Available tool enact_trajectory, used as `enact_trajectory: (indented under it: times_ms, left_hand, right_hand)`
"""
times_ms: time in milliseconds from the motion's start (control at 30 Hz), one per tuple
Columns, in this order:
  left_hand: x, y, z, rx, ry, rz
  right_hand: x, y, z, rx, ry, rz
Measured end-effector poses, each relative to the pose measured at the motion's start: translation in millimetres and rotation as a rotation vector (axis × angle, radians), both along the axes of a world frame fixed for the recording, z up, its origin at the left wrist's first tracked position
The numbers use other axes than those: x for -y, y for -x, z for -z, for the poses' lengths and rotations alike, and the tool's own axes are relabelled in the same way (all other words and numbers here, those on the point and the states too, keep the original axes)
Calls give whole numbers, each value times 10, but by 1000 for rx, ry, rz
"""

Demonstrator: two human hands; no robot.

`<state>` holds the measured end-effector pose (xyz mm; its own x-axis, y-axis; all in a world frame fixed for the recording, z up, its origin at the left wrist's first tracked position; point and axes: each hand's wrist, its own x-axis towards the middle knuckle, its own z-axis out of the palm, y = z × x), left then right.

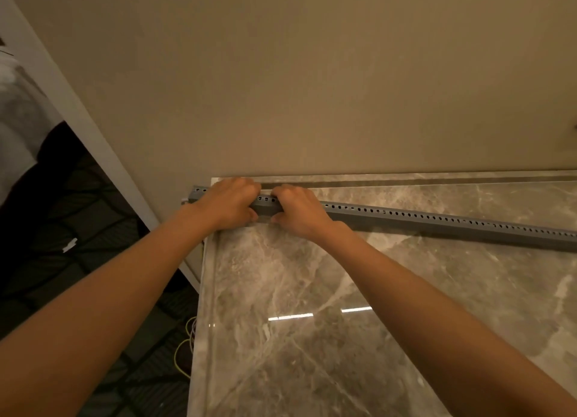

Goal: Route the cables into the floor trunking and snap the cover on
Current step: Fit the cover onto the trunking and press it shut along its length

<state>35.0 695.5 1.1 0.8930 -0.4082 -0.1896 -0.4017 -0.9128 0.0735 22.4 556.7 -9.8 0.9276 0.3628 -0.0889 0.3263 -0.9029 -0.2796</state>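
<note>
Trunking (pixel 437 221), one long grey perforated length, lies on the polished marble floor (pixel 343 307) near the far beige wall (pixel 312 73), running from the left tile edge off to the right. Two hands clamp its left end: the left hand (pixel 229 202) and right hand (pixel 298 210), fingers curled over it, thumbs underneath. Thin yellowish cables (pixel 185 344) loop on the dark carpet (pixel 78 229) at left.
</note>
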Motion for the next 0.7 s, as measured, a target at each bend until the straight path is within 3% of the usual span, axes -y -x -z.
enact_trajectory:
  times_ms: [300,533,700]
  left_hand:
    - [-3,12,47,73,87,43]
    - [-279,-62,55,-27,243,-35]
    - [-605,-144,-30,-54,177,-79]
  right_hand:
    - [21,-23,-18,-5,8,28]
    - [-48,-44,-43,-19,20,27]
    - [-261,-71,-41,-61,-76,43]
